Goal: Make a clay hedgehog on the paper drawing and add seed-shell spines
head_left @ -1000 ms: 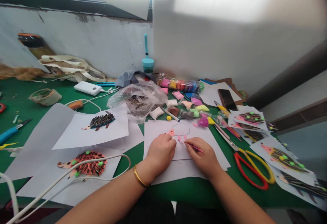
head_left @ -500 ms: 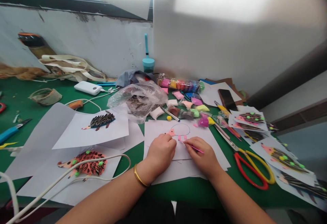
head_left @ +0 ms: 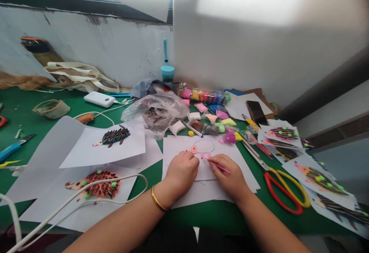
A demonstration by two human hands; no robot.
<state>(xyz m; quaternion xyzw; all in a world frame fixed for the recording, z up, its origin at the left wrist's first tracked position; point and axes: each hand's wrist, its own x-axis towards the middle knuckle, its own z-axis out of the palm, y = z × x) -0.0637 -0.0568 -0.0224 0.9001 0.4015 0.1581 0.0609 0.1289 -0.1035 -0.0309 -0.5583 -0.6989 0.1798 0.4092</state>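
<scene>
A white sheet of paper (head_left: pixel 230 153) lies in front of me with a hedgehog outline drawn on it. Its head is a flat piece of pink clay (head_left: pixel 193 149), and small pink clay feet (head_left: pixel 205 155) sit under the outline. My right hand (head_left: pixel 227 174) pinches a thin pink modelling tool (head_left: pixel 221 167), its tip close to the feet. Resting on the paper's left part, my left hand (head_left: pixel 183 170) has its fingers curled closed. Whatever its fingertips hold, if anything, is hidden.
Red-and-yellow scissors (head_left: pixel 276 172) lie right of the paper. Behind it are clay packets (head_left: pixel 211 118) and a plastic bag of sunflower seeds (head_left: pixel 155 114). Finished hedgehog pictures (head_left: pixel 115 135) lie on both sides. A white cable (head_left: pixel 86 189) crosses the left front.
Both hands stay almost in place, and the tool tip has shifted very little beside the pink feet. Nothing else has visibly moved.
</scene>
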